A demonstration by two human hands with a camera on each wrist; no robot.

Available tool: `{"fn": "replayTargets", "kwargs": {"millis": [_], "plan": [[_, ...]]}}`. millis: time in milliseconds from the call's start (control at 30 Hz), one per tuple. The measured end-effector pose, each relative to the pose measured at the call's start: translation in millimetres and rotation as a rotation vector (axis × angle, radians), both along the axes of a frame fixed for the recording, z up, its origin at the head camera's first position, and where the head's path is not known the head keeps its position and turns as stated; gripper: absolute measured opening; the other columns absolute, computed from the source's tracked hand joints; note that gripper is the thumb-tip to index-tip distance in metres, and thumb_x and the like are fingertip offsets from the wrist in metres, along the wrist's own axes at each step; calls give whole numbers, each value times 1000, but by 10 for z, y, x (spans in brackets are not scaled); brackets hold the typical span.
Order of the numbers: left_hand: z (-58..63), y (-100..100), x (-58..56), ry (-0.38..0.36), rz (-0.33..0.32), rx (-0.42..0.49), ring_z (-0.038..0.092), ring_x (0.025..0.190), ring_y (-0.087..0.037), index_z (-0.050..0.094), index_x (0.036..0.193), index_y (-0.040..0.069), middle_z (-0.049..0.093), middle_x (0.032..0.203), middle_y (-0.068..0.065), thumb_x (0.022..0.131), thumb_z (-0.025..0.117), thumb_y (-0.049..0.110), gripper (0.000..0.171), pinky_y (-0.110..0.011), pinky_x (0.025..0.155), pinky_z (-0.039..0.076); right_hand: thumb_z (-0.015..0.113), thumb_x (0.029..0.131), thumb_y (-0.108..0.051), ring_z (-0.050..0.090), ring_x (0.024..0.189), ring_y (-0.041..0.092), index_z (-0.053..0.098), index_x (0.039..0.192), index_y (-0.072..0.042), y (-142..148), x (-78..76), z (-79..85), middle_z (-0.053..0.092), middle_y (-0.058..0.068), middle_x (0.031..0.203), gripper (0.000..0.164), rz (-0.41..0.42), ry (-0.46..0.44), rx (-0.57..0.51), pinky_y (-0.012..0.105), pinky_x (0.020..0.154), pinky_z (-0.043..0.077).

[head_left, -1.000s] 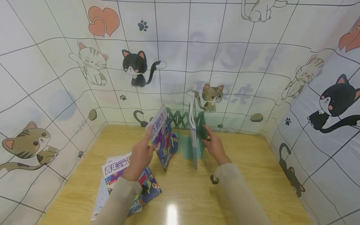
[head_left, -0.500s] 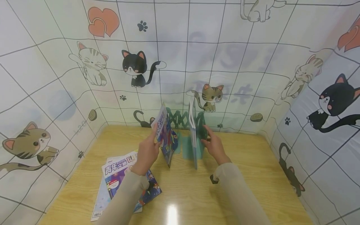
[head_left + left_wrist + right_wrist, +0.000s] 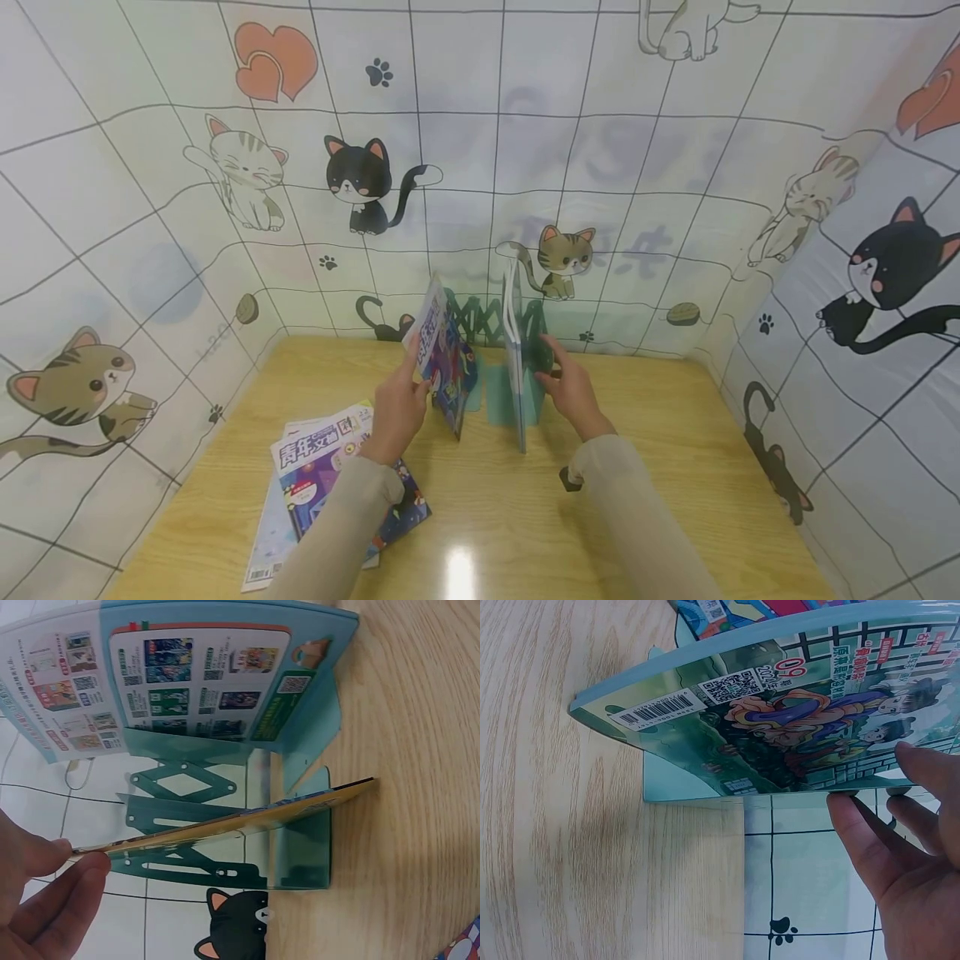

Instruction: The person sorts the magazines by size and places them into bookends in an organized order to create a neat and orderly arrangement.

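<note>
My left hand (image 3: 397, 412) pinches a thin magazine (image 3: 447, 375) at its upper near edge, between thumb and fingers. It stands upright, slightly tilted, over the left side of a teal expandable bookend (image 3: 498, 396); its lower corner points toward the front. In the left wrist view, the lattice of the bookend (image 3: 304, 862) shows behind and below that magazine (image 3: 315, 804). Further right, a few magazines (image 3: 516, 367) stand upright in the bookend. My right hand (image 3: 573, 392) grips the right end plate of the bookend, fingertips at its edge, beside the standing magazines (image 3: 780, 727).
A loose pile of magazines (image 3: 315, 467) lies on the wooden table (image 3: 645, 500) at the front left, partly under my left forearm. A cat-printed cloth wall (image 3: 465, 167) rises close behind the bookend and along both sides.
My left hand has moved right and slightly forward with the magazine, bringing it nearer the bookend's left part. The right hand and the standing magazines have stayed in place.
</note>
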State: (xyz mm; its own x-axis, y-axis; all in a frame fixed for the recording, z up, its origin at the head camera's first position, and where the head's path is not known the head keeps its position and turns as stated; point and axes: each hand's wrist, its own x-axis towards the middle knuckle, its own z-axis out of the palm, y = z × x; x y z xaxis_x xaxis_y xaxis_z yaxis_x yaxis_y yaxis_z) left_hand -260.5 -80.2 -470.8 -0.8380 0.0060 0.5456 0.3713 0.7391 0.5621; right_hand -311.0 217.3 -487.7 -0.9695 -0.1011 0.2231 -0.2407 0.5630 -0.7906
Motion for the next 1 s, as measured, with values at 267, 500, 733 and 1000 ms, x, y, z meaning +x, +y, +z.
{"fn": "replayTargets", "kwargs": {"millis": [267, 500, 733, 1000], "plan": [[-81, 22, -86, 17, 2, -17, 67, 71, -19, 18, 157, 27, 67, 114, -17, 87, 69, -1, 90, -34, 59, 54, 67, 91, -2, 60, 108, 43, 33, 151, -32, 0, -4, -16, 38, 26, 147, 75, -8, 2, -1, 39, 73, 58], [-72, 24, -155, 114, 13, -70, 61, 61, -20, 22, 156, 20, 68, 106, -17, 85, 70, -3, 89, -36, 53, 51, 67, 91, -3, 61, 107, 42, 34, 150, -32, -2, -18, -19, 40, 25, 146, 74, -18, 5, 8, 39, 72, 58], [-37, 29, -196, 136, 25, -108, 47, 54, -18, 21, 157, 19, 68, 104, -16, 84, 70, -2, 90, -34, 49, 42, 67, 91, -4, 60, 109, 42, 33, 150, -33, 2, -22, -21, 38, 24, 148, 74, -17, -7, 9, 40, 72, 58], [-16, 53, -234, 155, 34, -154, 41, 49, -16, 23, 156, 17, 67, 115, -17, 83, 72, -3, 90, -32, 44, 38, 67, 91, -3, 60, 109, 42, 34, 150, -32, 9, -25, -17, 38, 24, 148, 74, -6, -7, -5, 41, 73, 58]]}}
